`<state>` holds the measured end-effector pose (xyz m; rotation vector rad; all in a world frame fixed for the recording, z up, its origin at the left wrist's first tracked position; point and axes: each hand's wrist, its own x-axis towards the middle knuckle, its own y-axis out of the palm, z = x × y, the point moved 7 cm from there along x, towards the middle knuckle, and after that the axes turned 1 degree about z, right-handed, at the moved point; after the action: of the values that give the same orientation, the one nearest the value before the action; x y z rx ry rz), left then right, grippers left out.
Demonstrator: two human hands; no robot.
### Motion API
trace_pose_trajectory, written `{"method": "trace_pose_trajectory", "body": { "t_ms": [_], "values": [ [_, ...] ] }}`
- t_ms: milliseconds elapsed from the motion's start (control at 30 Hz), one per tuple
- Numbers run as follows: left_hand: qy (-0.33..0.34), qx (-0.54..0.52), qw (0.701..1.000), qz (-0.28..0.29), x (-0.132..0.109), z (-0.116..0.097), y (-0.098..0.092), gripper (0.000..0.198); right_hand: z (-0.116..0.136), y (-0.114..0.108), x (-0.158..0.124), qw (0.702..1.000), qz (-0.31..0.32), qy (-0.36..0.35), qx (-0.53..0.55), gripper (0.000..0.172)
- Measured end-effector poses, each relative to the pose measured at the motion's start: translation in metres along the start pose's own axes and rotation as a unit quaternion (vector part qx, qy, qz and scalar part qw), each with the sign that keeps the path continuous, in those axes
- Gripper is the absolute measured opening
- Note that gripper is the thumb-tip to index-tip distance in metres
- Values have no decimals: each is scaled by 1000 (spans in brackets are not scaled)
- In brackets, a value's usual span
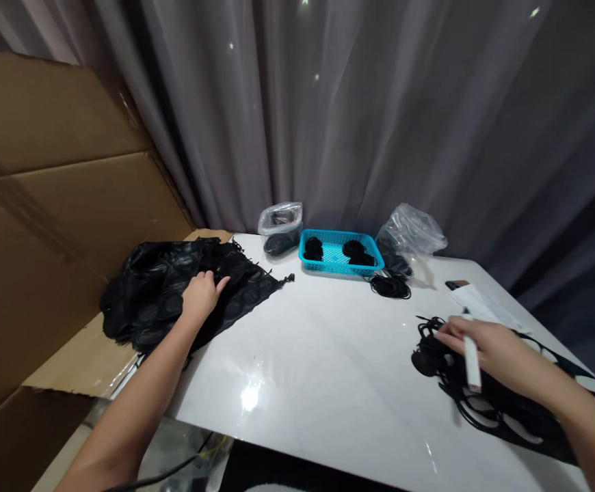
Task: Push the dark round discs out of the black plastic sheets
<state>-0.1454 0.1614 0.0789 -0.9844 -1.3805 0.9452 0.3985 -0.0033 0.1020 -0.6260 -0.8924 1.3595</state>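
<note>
Left hand (201, 295) on black sheet (161, 294) (crumpled); right hand (482, 345) holds white tube (472, 362).

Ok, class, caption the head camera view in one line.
Left hand on a black sheet, right hand holding a white marker over black cords.

- Left hand (202, 297) rests on a crumpled black perforated sheet (159, 294)
- Right hand (482, 348) holds a white pen (472, 362) above tangled black cord (431, 355)
- Blue basket (341, 251) holds black coils (312, 249) on the desk (277, 383)

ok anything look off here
The black sheet with round cutouts under the left hand looks odd: it is crumpled and runs off the table's edge over the cardboard. A loose coil of black cord lies outside the blue basket.
</note>
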Motion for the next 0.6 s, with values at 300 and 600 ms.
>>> {"method": "trace_pose_trajectory", "body": {
  "t_ms": [300, 600],
  "values": [
    [176, -145, 973, 36, -8, -48, -43, 27, 143, 96, 63, 966, 49, -208, 148, 18],
    [383, -203, 883, 179, -92, -128, -102, 30, 261, 148, 77, 867, 217, -383, 234, 45]
  ]
}}
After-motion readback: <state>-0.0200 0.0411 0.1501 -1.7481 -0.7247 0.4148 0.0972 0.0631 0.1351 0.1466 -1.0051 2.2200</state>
